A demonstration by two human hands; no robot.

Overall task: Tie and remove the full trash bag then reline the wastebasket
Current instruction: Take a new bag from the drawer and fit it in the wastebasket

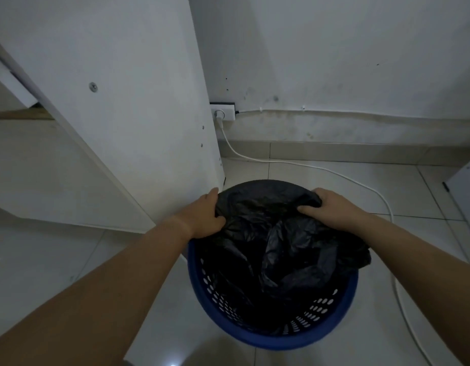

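1. Where our two hands meet the black trash bag (281, 233), they sit on the far half of the blue wastebasket (342, 320), one at each side of its mouth.
2. Our left hand (205, 216) clamps the bag's edge at the far-left of the rim. The thumb lies across the plastic on the inner side and the fingers reach along the outer side, so the film is pinched between them.
3. Our right hand (327, 207) is curled over a gathered bunch of the bag at the far-right. Its fingers fold down onto the plastic and the thumb presses in from the near side.
4. Between the two grips the bag covers the far rim. Nearer to us than both hands it sags in loose, crumpled folds into the basket, and below the right grip a fold spills over the right rim.
5. On our side of the hands the basket's perforated inner wall and blue rim show.
6. Just left of the left grip stands a white cabinet panel (123, 101). We cannot tell whether the fingertips touch its lower corner.
7. Beyond both grips a wall socket (223, 113) feeds a white cable (307, 166), which crosses the tiled floor (387, 186) behind the right hand and curves down past the basket's right side.
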